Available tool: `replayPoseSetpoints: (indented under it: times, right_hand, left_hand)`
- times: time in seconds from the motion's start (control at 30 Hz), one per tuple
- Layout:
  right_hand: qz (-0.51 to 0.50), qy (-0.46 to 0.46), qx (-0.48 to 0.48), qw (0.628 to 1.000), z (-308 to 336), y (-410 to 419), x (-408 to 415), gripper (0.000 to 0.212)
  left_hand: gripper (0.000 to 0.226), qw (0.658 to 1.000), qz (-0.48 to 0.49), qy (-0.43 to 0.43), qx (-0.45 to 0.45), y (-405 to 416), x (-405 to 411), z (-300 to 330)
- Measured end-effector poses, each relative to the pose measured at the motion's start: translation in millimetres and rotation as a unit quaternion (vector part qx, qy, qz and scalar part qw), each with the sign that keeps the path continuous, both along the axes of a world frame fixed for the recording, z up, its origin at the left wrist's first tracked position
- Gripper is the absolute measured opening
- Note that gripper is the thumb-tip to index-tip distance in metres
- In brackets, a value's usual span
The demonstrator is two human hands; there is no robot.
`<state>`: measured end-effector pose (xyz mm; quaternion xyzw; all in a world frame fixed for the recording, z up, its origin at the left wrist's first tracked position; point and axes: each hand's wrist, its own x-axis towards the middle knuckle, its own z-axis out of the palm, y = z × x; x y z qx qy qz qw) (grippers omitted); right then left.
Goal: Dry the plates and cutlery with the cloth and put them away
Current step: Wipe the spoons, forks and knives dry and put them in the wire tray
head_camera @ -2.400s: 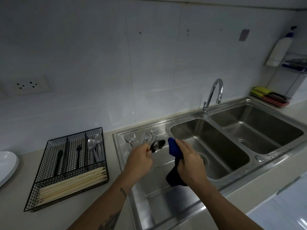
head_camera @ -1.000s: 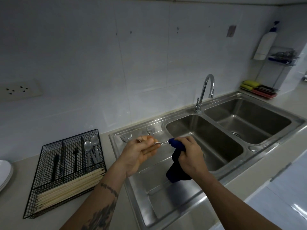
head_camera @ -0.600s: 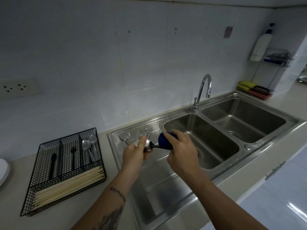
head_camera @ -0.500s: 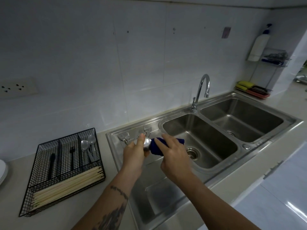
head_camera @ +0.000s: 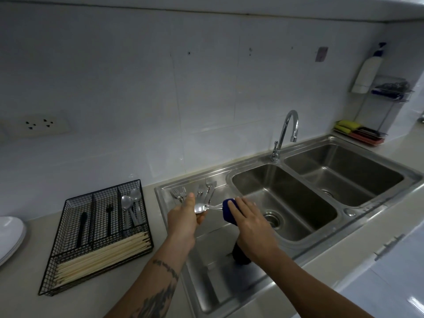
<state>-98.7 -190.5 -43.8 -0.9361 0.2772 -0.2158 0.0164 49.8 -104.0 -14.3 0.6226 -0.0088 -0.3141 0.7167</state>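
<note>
The spoon (head_camera: 202, 207) shows only its bowl and a short run of handle; the rest disappears inside the blue cloth (head_camera: 229, 213), itself mostly covered by the right hand (head_camera: 250, 222). At mid left the frame edge cuts the white plates (head_camera: 10, 235) (their number cannot be told). Items on the wire wall rack (head_camera: 390, 89), upper right, are too dark to identify.

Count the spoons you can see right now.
3. Two lie in the wire caddy, bowls at and; one spoon is held by the left hand. Others may hide among the drainboard cutlery.
</note>
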Motion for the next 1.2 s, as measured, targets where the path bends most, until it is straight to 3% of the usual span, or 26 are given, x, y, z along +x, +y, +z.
replayPoseSetpoints:
  times: [0.13,0.33,0.57,0.7,0.9,1.03,1.2]
  right_hand:
    - [0.063,-0.008,-0.03,0.998,3.2,14.2,17.3,0.087]
    - [0.05,0.05,-0.021,0.997,5.6,-6.5,13.9,0.088]
    - [0.082,0.02,0.011,0.996,2.3,1.5,46.4,0.085]
    - [0.099,0.018,0.017,0.995,-6.8,7.6,65.9,0.085]
    - [0.107,0.098,0.011,0.989,-13.4,6.6,94.3,0.094]
    - [0.099,0.136,-0.008,0.986,-18.4,-2.1,107.1,0.093]
    - [0.11,0.162,-0.003,0.981,-30.3,-9.2,124.9,0.093]
  left_hand:
    - [0.031,1.0,-0.009,0.011,-0.018,-4.6,0.9,8.4]
    - [0.037,0.998,0.017,0.055,-0.007,7.2,17.0,3.7]
    - [0.035,0.988,-0.027,0.134,-0.07,12.6,23.4,10.5]
    - [0.028,0.99,-0.029,0.112,-0.081,21.2,33.0,3.2]
    - [0.01,0.985,0.106,0.113,-0.079,30.1,68.9,-13.4]
    - [0.005,0.977,0.205,0.053,-0.026,51.0,122.6,-22.7]
    - [0.012,0.975,0.22,0.022,-0.022,70.5,169.4,-24.4]
